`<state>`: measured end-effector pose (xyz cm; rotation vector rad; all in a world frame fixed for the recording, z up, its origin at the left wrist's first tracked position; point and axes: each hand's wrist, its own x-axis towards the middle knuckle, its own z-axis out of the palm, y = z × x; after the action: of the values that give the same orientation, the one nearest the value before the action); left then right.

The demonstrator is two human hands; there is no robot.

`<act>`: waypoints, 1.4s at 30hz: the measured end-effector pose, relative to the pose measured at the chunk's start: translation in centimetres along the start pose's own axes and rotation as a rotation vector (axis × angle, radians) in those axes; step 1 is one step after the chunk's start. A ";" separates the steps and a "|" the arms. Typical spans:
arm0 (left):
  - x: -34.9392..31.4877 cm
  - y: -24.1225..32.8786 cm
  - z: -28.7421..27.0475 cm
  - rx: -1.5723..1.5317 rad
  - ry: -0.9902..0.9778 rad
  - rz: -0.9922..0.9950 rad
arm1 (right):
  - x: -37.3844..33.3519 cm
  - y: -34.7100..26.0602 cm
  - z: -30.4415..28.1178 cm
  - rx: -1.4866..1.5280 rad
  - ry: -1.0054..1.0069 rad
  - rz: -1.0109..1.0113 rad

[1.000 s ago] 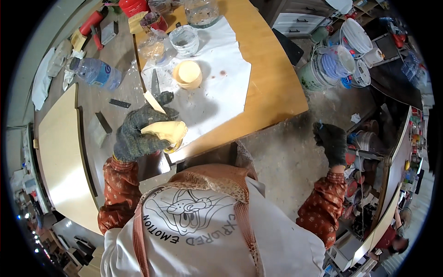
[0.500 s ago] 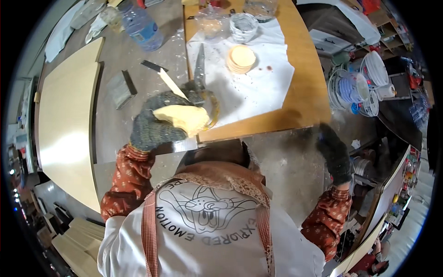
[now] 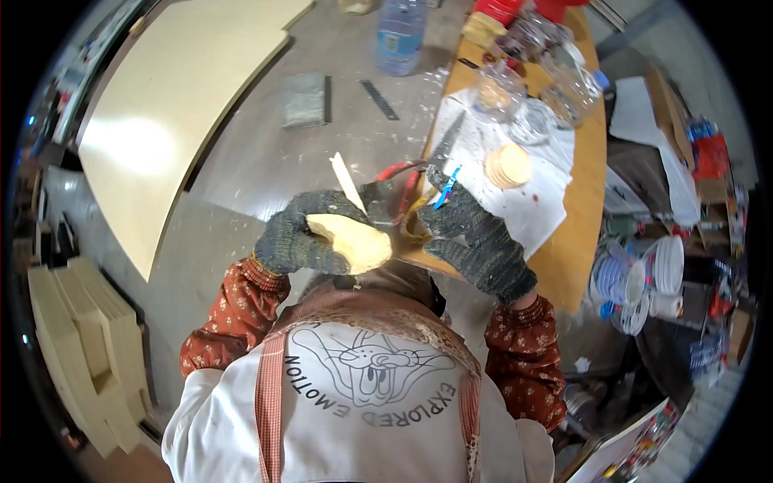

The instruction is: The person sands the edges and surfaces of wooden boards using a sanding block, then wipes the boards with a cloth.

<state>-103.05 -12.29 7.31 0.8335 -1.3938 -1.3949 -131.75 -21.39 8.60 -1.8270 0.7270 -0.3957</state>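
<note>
My left hand (image 3: 302, 233), in a dark knitted glove, is closed around a crumpled pale yellow piece (image 3: 358, 244), cloth or sponge. A pale flat stick (image 3: 346, 181) juts up from the same hand. Close by on the right, my gloved right hand (image 3: 483, 245) has its fingers curled, with a slim blue-and-white item (image 3: 447, 189) at the fingertips. Between the hands, a red curved strip (image 3: 400, 167) and a yellowish loop (image 3: 413, 221) show in part; their kind is unclear. A long tapering blade (image 3: 448, 138) lies partly on white paper (image 3: 550, 193) beyond my right hand.
Beside the blade stand stacked cream discs (image 3: 507, 166), a plastic-wrapped cup (image 3: 531, 121) and clear bottles (image 3: 572, 92). Farther left are a water bottle (image 3: 400, 36), a dark strip (image 3: 378, 100) and a grey block (image 3: 304, 101). A large cream board (image 3: 185, 105) covers the left. White buckets (image 3: 620, 278) stand right.
My right hand has come from beyond the table's right edge to beside my left, now with the blue-and-white item. The view has shifted; my left hand still grips the yellow piece.
</note>
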 end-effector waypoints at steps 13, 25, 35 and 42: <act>-4.4 -0.8 0.7 -0.034 0.260 -0.074 | 5.0 -2.2 4.7 -0.439 -0.218 -0.095; -8.6 -1.8 -3.4 0.217 0.223 -0.028 | 7.0 0.4 4.6 -0.826 0.026 0.237; -6.8 0.3 -6.9 0.183 0.163 -0.242 | 5.8 4.5 6.7 -0.634 0.339 0.179; -9.8 -2.0 -8.6 -0.128 0.238 -0.367 | 2.1 6.0 5.4 0.035 0.592 0.161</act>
<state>-92.29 -6.16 2.78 1.1698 -0.9910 -1.5809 -128.73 -20.30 0.94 -1.6072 1.2516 -0.8526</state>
